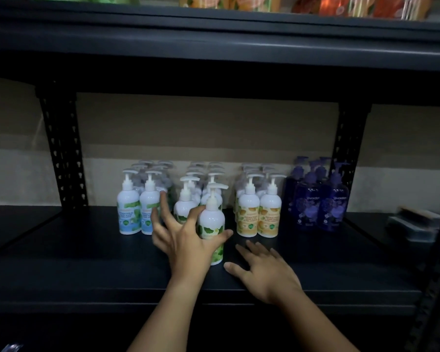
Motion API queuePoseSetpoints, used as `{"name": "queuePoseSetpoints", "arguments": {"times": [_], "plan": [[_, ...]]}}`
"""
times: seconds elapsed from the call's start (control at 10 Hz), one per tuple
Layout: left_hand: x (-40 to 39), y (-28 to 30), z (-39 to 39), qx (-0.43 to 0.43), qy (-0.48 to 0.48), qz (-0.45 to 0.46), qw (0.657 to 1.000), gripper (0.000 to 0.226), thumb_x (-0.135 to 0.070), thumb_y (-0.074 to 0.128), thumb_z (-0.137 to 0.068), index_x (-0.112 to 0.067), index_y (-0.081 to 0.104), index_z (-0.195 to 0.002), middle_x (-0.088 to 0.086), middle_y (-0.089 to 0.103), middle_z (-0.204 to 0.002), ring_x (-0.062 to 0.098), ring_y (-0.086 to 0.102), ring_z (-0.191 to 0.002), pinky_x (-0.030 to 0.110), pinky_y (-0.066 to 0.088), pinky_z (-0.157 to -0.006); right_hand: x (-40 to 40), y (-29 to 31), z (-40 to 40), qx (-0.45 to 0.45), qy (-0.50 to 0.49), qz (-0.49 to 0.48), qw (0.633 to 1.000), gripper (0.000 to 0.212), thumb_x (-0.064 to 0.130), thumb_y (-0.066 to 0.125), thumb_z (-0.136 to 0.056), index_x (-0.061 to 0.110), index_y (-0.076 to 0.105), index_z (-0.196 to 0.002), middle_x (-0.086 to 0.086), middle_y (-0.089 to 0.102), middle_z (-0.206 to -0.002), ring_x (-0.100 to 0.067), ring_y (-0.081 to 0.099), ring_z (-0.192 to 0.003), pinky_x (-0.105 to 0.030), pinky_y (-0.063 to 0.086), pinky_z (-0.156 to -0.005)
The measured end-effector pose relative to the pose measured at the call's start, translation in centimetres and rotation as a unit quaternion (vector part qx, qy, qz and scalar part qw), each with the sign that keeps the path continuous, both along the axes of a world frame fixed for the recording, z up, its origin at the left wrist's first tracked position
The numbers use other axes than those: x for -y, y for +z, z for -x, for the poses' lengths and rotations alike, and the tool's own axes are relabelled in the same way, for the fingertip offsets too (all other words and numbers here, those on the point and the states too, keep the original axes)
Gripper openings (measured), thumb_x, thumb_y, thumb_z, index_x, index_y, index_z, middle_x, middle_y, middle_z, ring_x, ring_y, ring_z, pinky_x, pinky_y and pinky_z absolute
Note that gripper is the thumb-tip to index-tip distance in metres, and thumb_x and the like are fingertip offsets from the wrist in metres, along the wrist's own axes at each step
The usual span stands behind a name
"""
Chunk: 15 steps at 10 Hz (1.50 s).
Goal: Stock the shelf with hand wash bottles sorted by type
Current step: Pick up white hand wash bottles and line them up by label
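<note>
Nearest, the right hand (267,271) lies flat on the black shelf board (87,270), fingers straight and a little spread, holding nothing. Just left of it, the left hand (186,240) grips a green-label pump bottle (212,219): the thumb wraps across its front at mid-height while the other fingers fan out wide toward the far left, the index tip reaching up beside the blue-label bottles (139,207). The gripped bottle stands upright on the board, just in front of the green-label group (188,199).

Farther back, the stock stands in rows by type: blue-label bottles at left, green-label in the middle, orange-label bottles (259,212) to their right, then dark purple bottles (318,201) beside the right upright post (348,153). At far right lies a blurred flat object (414,222) that I cannot identify. Overhead, the upper shelf (214,34) carries green and orange packages (353,6).
</note>
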<state>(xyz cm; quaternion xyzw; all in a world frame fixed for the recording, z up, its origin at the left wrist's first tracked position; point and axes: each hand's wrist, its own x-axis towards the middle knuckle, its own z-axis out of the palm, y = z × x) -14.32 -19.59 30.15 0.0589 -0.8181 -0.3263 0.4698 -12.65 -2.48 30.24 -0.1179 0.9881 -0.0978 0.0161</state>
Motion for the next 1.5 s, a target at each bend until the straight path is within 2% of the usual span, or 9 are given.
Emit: {"name": "queuePoseSetpoints", "arguments": {"times": [0.2,0.4,0.5,0.7,0.8,0.9,1.0,1.1,1.5], "plan": [[-0.2,-0.2,2.4,0.005,0.023,0.031,0.999,0.077,-0.081,0.082,-0.052,-0.037,0.072,-0.114,0.005,-0.003,-0.173,0.041,-0.001,-0.156,0.069,0.017,-0.114,0.0,0.0,0.0,-0.007,-0.003,0.010,1.000,0.081,0.079,0.022,-0.093,0.035,0.018,-0.161,0.005,0.010,-0.170,-0.013,0.003,-0.157,-0.041,0.003,-0.127],[-0.1,-0.2,4.1,0.001,0.069,0.085,0.994,0.078,-0.086,0.074,-0.054,-0.032,0.070,-0.111,0.010,0.008,-0.172,0.039,0.005,-0.154,0.070,0.023,-0.111,0.1,0.0,0.1,-0.010,-0.004,0.013,1.000,0.082,0.080,0.023,-0.092,0.035,0.020,-0.160,0.005,0.011,-0.170,-0.013,0.004,-0.156,-0.041,0.004,-0.127],[0.0,-0.1,4.5,0.031,0.083,0.093,0.992,0.082,-0.088,0.072,-0.055,-0.033,0.068,-0.116,0.006,0.004,-0.172,0.036,0.003,-0.154,0.068,0.023,-0.114,0.1,0.0,0.1,-0.010,-0.004,0.017,1.000,0.082,0.080,0.024,-0.092,0.035,0.021,-0.160,0.005,0.012,-0.170,-0.013,0.005,-0.156,-0.040,0.004,-0.127],[0.0,0.0,4.3,0.033,0.019,0.048,0.998,0.097,-0.092,0.065,-0.055,-0.034,0.063,-0.132,0.003,-0.006,-0.173,0.038,0.000,-0.156,0.067,0.023,-0.113,0.2,0.0,0.1,-0.015,-0.006,0.021,1.000,0.081,0.080,0.025,-0.092,0.035,0.022,-0.160,0.006,0.012,-0.170,-0.012,0.005,-0.156,-0.040,0.004,-0.127],[0.0,-0.1,4.0,0.022,-0.052,-0.013,0.998,0.105,-0.084,0.076,-0.054,-0.043,0.049,-0.148,-0.003,-0.012,-0.172,0.030,-0.006,-0.158,0.066,0.021,-0.115,0.2,0.1,0.0,-0.016,-0.007,0.022,1.000,0.081,0.079,0.025,-0.092,0.035,0.022,-0.159,0.006,0.012,-0.170,-0.012,0.005,-0.156,-0.040,0.004,-0.127],[0.1,-0.3,4.0,0.033,-0.082,-0.041,0.995,0.099,-0.073,0.086,-0.057,-0.047,0.049,-0.146,-0.008,-0.014,-0.172,0.027,-0.004,-0.158,0.065,0.022,-0.115,0.2,0.2,-0.1,-0.016,-0.007,0.023,1.000,0.080,0.079,0.026,-0.093,0.035,0.023,-0.160,0.006,0.012,-0.170,-0.012,0.005,-0.156,-0.040,0.003,-0.127],[0.1,-0.4,4.2,0.051,-0.096,-0.054,0.993,0.086,-0.065,0.089,-0.061,-0.041,0.058,-0.138,-0.014,-0.017,-0.170,0.026,0.000,-0.157,0.063,0.028,-0.114,0.2,0.2,-0.2,-0.013,-0.006,0.023,1.000,0.080,0.078,0.026,-0.093,0.035,0.022,-0.160,0.006,0.012,-0.170,-0.012,0.004,-0.156,-0.039,0.003,-0.127],[0.1,-0.4,4.2,0.058,-0.093,-0.052,0.993,0.082,-0.062,0.090,-0.064,-0.039,0.060,-0.136,-0.015,-0.017,-0.169,0.026,0.001,-0.156,0.062,0.029,-0.114,0.2,0.3,-0.1,-0.012,-0.006,0.021,1.000,0.080,0.078,0.025,-0.093,0.034,0.022,-0.160,0.006,0.012,-0.170,-0.012,0.004,-0.156,-0.039,0.003,-0.127],[0.2,0.0,4.2,0.076,-0.092,-0.059,0.991,0.085,-0.064,0.090,-0.063,-0.042,0.056,-0.139,-0.016,-0.020,-0.168,0.024,-0.002,-0.156,0.060,0.024,-0.118,0.2,0.3,-0.3,-0.014,-0.008,0.019,1.000,0.080,0.078,0.025,-0.093,0.034,0.022,-0.160,0.006,0.012,-0.170,-0.012,0.004,-0.156,-0.039,0.003,-0.127]]}}
